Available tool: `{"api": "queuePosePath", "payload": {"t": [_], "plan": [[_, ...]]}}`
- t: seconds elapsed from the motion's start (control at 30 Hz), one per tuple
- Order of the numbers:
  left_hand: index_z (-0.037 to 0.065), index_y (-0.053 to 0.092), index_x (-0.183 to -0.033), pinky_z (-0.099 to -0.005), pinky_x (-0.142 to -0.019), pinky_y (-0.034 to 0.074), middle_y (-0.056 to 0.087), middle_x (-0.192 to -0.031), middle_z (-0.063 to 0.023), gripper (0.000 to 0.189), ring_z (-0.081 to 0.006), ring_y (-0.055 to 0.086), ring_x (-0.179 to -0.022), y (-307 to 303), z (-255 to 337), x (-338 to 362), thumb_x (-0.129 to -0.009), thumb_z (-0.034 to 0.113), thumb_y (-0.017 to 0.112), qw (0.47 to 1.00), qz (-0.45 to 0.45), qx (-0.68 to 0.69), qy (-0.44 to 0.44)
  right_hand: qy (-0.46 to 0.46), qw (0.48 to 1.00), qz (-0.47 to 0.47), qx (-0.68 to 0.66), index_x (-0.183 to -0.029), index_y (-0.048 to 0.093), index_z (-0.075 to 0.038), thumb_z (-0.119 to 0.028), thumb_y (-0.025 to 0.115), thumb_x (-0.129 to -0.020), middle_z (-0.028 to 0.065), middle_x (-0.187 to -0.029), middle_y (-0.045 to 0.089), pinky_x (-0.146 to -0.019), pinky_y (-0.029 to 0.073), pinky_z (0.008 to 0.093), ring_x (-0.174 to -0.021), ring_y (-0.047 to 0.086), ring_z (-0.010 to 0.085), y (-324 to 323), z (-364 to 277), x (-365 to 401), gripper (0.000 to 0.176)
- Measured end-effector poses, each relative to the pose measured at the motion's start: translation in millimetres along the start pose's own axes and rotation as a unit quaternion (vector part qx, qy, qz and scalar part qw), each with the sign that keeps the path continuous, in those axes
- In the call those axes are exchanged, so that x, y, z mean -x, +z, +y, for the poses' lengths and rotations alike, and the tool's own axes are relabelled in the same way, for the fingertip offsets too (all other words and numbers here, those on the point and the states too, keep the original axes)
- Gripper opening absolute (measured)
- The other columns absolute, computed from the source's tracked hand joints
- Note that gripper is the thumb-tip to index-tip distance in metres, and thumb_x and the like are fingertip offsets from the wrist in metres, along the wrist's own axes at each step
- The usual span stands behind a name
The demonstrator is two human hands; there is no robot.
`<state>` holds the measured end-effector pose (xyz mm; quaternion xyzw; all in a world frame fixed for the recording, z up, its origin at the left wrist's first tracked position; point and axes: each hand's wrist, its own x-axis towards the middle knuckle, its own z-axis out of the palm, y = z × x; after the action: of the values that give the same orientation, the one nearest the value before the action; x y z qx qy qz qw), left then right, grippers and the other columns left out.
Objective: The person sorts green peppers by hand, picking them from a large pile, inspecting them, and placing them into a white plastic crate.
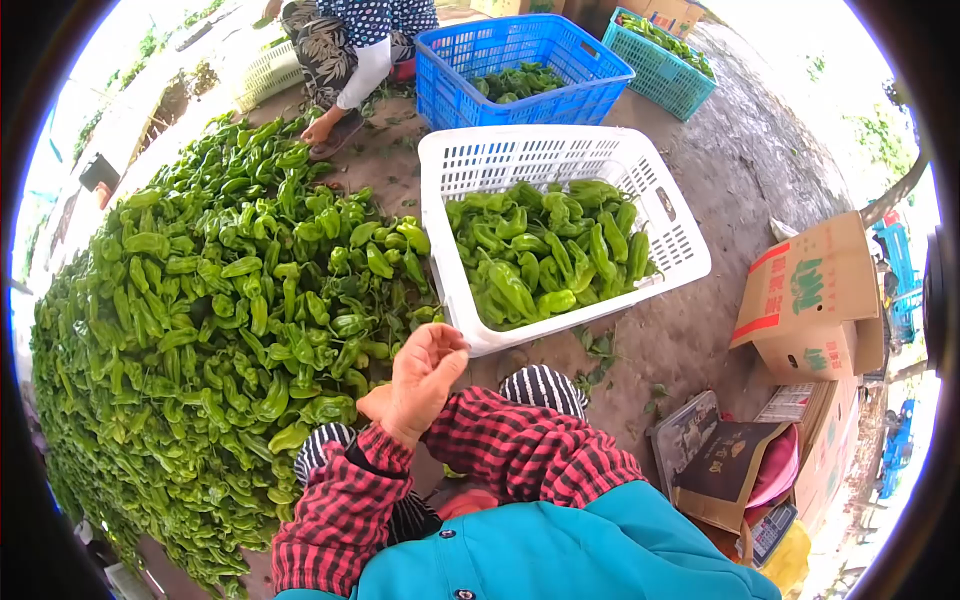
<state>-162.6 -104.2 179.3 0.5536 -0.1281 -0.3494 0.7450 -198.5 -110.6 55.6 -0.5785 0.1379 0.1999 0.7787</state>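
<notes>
My left hand (418,385) is raised by the near left corner of the white crate (462,310). Its fingers are loosely bent, thumb apart, and nothing shows in them. Behind its wrist, most of my right hand (373,403) is hidden; the visible part is beside the edge of the pepper pile, and its fingers cannot be made out. Green peppers (545,250) partly fill the white crate. A large heap of green peppers (220,330) covers the ground to my left, reaching close to my hands.
Across the heap, another person's hand (322,125) reaches down at the peppers. A blue crate (520,45) and a green crate (660,75), both holding peppers, stand behind the white one. Cardboard boxes (810,290) and a scale (772,530) lie to my right.
</notes>
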Motion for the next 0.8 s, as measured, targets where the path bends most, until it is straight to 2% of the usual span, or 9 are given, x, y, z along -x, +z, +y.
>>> {"api": "queuePosePath", "payload": {"t": [0.07,0.2,0.3,0.37,0.43,0.47,0.6,0.7,0.8], "plan": [[-0.001,0.051,-0.103,-0.0211,-0.073,0.044,0.057,-0.091,-0.0034,0.022,-0.0086,0.054,-0.083,3.2,0.3,10.8,-0.083,0.002,0.058,0.999,-0.028,-0.038,0.012,-0.014,0.999,-0.015,0.045,-0.104,0.057,-0.011,-0.034,0.058,-0.08,0.0121,-0.102,0.061,-0.081,0.044,0.0358,-0.095,0.057,0.0266,-0.8,1.6,1.9,0.033],[-0.001,0.053,-0.101,-0.0205,-0.071,0.043,0.058,-0.087,-0.0025,0.017,-0.0081,0.053,-0.079,-12.7,3.2,3.2,-0.084,0.0,0.055,0.984,0.115,-0.032,0.134,-0.079,0.971,-0.041,0.223,-0.099,0.059,-0.01,-0.033,0.059,-0.079,0.0139,-0.097,0.062,-0.077,0.045,0.0367,-0.087,0.059,0.0284,-5.5,-2.8,-10.9,0.031],[-0.001,0.052,-0.099,-0.0183,-0.07,0.041,0.056,-0.088,-0.0014,0.014,-0.0069,0.051,-0.076,-31.0,11.6,-9.7,-0.086,0.001,0.054,0.947,0.219,-0.021,0.235,-0.2,0.862,-0.063,0.461,-0.096,0.06,-0.009,-0.032,0.059,-0.078,0.0152,-0.092,0.063,-0.073,0.047,0.0373,-0.081,0.061,0.0298,-14.1,-11.2,-27.4,0.03],[-0.001,0.051,-0.101,-0.0207,-0.072,0.04,0.054,-0.091,-0.0033,0.014,-0.0083,0.049,-0.079,-38.4,16.9,-10.2,-0.087,0.004,0.051,0.937,0.221,0.006,0.272,-0.036,0.815,-0.086,0.572,-0.086,0.065,-0.004,-0.023,0.058,-0.073,0.0182,-0.082,0.064,-0.07,0.049,0.039,-0.082,0.062,0.0335,-21.7,-120.7,26.1,0.024],[-0.001,0.049,-0.105,-0.0205,-0.075,0.038,0.051,-0.097,-0.004,0.017,-0.0089,0.046,-0.084,-28.8,20.3,0.0,-0.088,0.003,0.05,0.93,0.249,-0.034,0.267,-0.125,0.908,-0.108,0.386,-0.087,0.063,-0.001,-0.019,0.057,-0.077,0.0184,-0.076,0.063,-0.067,0.048,0.0356,-0.073,0.062,0.027,-67.8,-153.8,51.7,0.022],[0.0,0.047,-0.107,-0.0211,-0.078,0.037,0.048,-0.101,-0.0041,0.019,-0.0094,0.044,-0.087,-28.7,17.8,5.5,-0.088,0.003,0.048,0.942,0.216,-0.046,0.252,-0.126,0.932,-0.101,0.326,-0.092,0.061,-0.001,-0.019,0.057,-0.083,0.0087,-0.076,0.063,-0.066,0.048,0.0302,-0.071,0.061,0.0158,-96.7,-167.4,61.4,0.02],[-0.002,0.052,-0.095,-0.0243,-0.074,0.04,0.05,-0.097,-0.007,0.015,-0.0123,0.047,-0.08,-21.1,14.0,19.9,-0.081,-0.001,0.056,0.97,0.096,-0.124,0.188,0.06,0.949,0.178,0.252,-0.087,0.061,0.001,-0.015,0.057,-0.081,0.0021,-0.064,0.056,-0.05,0.045,0.023,-0.055,0.052,0.0094,-229.1,-194.1,70.7,0.017],[-0.001,0.053,-0.091,-0.0261,-0.066,0.043,0.055,-0.088,-0.0088,0.017,-0.0151,0.051,-0.07,-22.6,21.3,23.7,-0.076,0.001,0.06,0.967,0.057,-0.196,0.153,0.279,0.865,0.115,0.401,-0.105,0.062,-0.007,-0.014,0.056,-0.08,0.0062,-0.08,0.062,-0.055,0.048,0.0282,-0.061,0.055,0.0137,-351.6,-147.8,60.5,0.027],[-0.001,0.053,-0.091,-0.0257,-0.069,0.043,0.053,-0.09,-0.0099,0.017,-0.0153,0.051,-0.074,-28.2,31.9,25.3,-0.076,0.0,0.061,0.97,-0.023,-0.219,0.104,0.432,0.736,0.038,0.52,-0.136,0.036,-0.028,-0.015,0.056,-0.079,0.0102,-0.07,0.057,-0.048,0.042,0.0318,-0.052,0.05,0.0175,-368.1,-129.2,57.7,0.062]]}}
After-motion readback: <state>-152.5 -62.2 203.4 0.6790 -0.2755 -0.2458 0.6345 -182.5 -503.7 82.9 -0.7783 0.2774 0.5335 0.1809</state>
